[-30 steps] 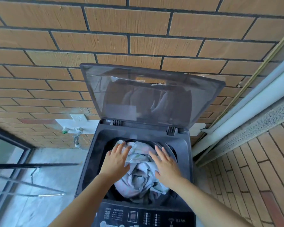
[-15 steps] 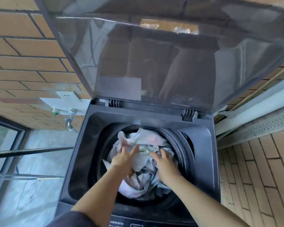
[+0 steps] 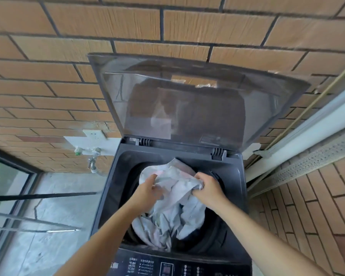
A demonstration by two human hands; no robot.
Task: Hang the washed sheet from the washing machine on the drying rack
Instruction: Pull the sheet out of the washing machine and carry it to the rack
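1. The left hand (image 3: pixel 148 191) and right hand (image 3: pixel 208 188) each have fingers curled tight on a bunch of the pale sheet (image 3: pixel 173 206)
2. The sheet hangs crumpled into the drum of the top-loading washing machine (image 3: pixel 116 188), its lid (image 3: pixel 187 100) raised against the brick wall (image 3: pixel 48 80)

Above the drum mouth of the dark grey top-loading washing machine (image 3: pixel 120 172) you have open room from overhead and from your side, across the black control panel (image 3: pixel 167 265). At the back its smoky translucent lid (image 3: pixel 187 108) stands raised in front of the orange brick wall (image 3: pixel 48 86), and the crumpled pale grey sheet (image 3: pixel 179 196) fills most of the drum, with a dark gap at the right.
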